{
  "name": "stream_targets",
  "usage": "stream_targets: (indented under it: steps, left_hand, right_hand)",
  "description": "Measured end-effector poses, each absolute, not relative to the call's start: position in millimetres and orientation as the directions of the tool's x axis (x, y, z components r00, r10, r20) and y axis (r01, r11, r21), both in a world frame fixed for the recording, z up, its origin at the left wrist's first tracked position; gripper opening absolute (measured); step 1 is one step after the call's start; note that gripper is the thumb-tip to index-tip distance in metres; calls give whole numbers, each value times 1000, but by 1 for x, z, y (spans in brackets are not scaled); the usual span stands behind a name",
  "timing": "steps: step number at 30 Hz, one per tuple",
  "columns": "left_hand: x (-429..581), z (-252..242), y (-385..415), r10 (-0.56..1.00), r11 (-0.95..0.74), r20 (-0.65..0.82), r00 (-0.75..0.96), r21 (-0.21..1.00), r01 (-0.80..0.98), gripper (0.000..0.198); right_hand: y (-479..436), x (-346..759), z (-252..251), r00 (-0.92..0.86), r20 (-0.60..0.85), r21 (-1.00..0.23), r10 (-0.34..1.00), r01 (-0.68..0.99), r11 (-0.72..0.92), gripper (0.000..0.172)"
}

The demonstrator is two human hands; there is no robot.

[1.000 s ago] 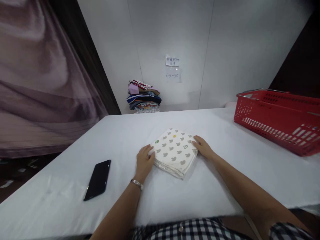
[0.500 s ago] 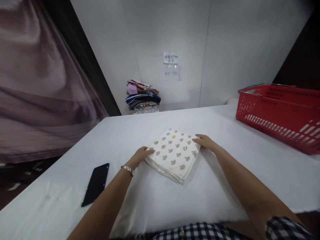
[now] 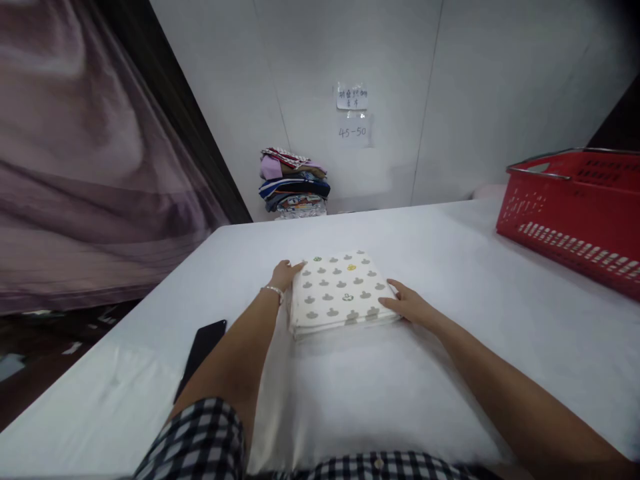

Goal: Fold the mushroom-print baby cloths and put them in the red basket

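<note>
A folded white cloth point(image 3: 340, 287) with grey mushroom-like prints, a few of them green or yellow, lies in layers on the white table point(image 3: 400, 233). My left hand point(image 3: 286, 275), a bracelet at its wrist, grips the cloth's far left corner with the thumb on top. At the near right corner, my right hand point(image 3: 407, 303) holds the layers, its fingertips over the printed face and the rest of the hand beside the edge. The undersides of both grips are hidden.
A black phone point(image 3: 203, 350) lies left of my left forearm. At the back, against the wall, is a stack of folded clothes point(image 3: 295, 187). A red plastic basket point(image 3: 575, 220) stands at the right. Pinkish curtain fabric point(image 3: 100, 167) hangs on the left.
The cloth has been turned on the table, so one edge now faces me instead of a corner. My left hand has moved farther away, my right hand slightly nearer. The view has shifted slightly.
</note>
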State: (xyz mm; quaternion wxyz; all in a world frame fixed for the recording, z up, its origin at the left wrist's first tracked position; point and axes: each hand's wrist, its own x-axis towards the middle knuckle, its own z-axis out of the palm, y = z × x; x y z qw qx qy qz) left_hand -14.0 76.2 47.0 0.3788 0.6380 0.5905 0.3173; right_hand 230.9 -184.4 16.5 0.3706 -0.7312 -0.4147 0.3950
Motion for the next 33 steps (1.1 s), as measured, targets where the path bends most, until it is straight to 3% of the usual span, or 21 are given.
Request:
stream_targets:
  steps: [5, 7, 12, 16, 22, 28, 33]
  left_hand:
    - [-39, 30, 49, 993, -41, -18, 113, 866, 498, 52]
    - [-51, 32, 32, 989, -79, 9, 148, 877, 474, 46]
    - [-78, 30, -28, 951, -269, 167, 262, 864, 426, 40]
    - [-93, 17, -69, 809, -559, 366, 461, 720, 411, 36]
    - [-104, 5, -77, 654, -747, 427, 624, 491, 447, 32]
    - [-101, 5, -74, 618, -786, 486, 618, 404, 467, 28]
    - [-102, 8, -81, 629, -778, 419, 655, 354, 520, 29]
  right_hand:
    - [-187, 234, 10, 346, -220, -892, 912, 306, -332, 81]
    - [-189, 234, 12, 349, -178, -867, 920, 387, -314, 74]
    - [-193, 223, 25, 365, 201, -692, 909, 710, -133, 49]
    - [-194, 203, 28, 180, 372, -672, 911, 729, 130, 38]
    - [-186, 195, 12, -193, 382, -442, 904, 821, 362, 39]
    - [-187, 205, 6, -205, 410, -438, 889, 810, 389, 37]
    - [-187, 209, 5, -185, 371, -443, 910, 826, 349, 34]
